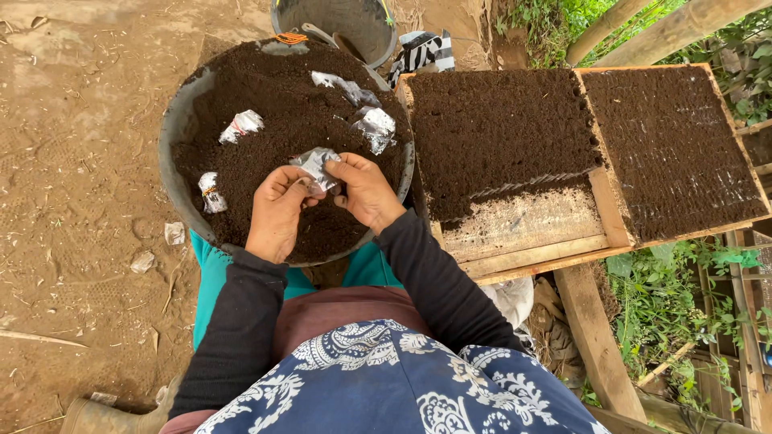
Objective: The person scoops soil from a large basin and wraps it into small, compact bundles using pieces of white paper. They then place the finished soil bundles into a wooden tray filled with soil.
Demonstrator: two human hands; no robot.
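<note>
The person's 2 hands, left hand (277, 210) and right hand (366, 191), are pinching 1 small foil packet (315, 165) together over the soil-filled basin (173, 141) beneath them, and a sudden tear is likely risking its contents scattering into the soil.

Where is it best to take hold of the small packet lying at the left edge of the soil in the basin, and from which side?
Grip the packet across its narrow width, near the middle, coming straight down from above. It lies flat and free on the soil, long axis roughly up-down in the view, with nothing covering it. The basin rim stands close on its left, so probably avoid a sideways approach from there.
</note>
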